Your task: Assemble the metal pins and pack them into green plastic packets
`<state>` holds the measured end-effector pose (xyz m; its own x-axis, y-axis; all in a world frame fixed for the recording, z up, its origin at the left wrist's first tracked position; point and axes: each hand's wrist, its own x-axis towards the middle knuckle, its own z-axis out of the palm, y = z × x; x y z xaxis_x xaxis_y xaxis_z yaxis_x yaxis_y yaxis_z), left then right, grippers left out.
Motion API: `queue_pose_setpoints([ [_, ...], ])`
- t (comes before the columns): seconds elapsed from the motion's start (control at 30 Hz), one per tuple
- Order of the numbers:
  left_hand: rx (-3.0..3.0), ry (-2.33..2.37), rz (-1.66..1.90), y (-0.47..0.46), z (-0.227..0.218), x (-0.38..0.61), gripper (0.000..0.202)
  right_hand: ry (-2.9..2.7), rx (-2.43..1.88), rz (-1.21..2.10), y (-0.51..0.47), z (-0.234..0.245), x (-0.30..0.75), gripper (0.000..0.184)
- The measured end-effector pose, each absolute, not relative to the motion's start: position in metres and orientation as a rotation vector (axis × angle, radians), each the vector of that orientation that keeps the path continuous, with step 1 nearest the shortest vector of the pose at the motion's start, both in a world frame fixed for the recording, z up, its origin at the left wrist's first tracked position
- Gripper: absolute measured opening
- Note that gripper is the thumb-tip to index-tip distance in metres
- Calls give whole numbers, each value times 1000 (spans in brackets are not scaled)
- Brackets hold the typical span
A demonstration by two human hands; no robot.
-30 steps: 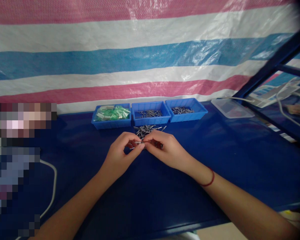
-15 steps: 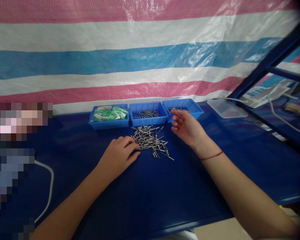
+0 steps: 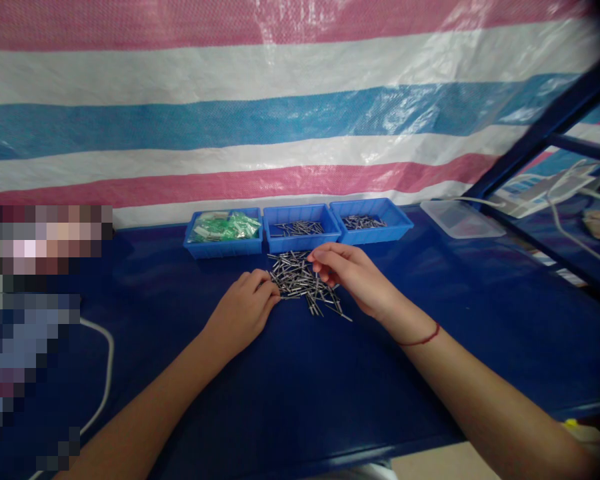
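Observation:
A loose pile of metal blind rivets [image 3: 295,279] lies on the dark blue table. At the pile's left edge is my left hand [image 3: 245,305], its fingers curled and the thumb closed against them. One rivet pokes out from those fingertips. Over the pile's right side my right hand [image 3: 347,272] pinches a rivet [image 3: 317,275], which points down. Behind the pile stand a blue middle bin [image 3: 303,243] and a blue right bin [image 3: 375,233], both with rivets inside. The blue left bin [image 3: 225,249] holds green and clear plastic packets [image 3: 225,227].
A clear plastic lid [image 3: 463,219] lies right of the bins. A striped sheet [image 3: 280,120] hangs behind the table, and a blue metal frame [image 3: 535,127] rises at the right. A white cable [image 3: 111,360] runs along the left, beside a blurred-out area.
My right hand has moved from the right bin down and left to the pile and now pinches a rivet. My left thumb has closed against its fingers.

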<state>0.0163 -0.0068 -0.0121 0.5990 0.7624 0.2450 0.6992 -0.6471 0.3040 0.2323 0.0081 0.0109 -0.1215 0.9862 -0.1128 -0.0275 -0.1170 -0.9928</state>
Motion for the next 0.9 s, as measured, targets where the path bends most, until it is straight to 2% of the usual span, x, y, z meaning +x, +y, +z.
queue_pose_setpoints([
  [0.2,2208,1233,873,-12,-3,21,16,-1460,-1034,1355,-9,13,215,12],
  [0.3,2097,1198,897,-15,2,24,16,-1494,-934,1336,-19,14,209,13],
  [0.9,2023,1051,941,-26,11,28,10,-1482,-951,1188,-26,20,209,13],
])
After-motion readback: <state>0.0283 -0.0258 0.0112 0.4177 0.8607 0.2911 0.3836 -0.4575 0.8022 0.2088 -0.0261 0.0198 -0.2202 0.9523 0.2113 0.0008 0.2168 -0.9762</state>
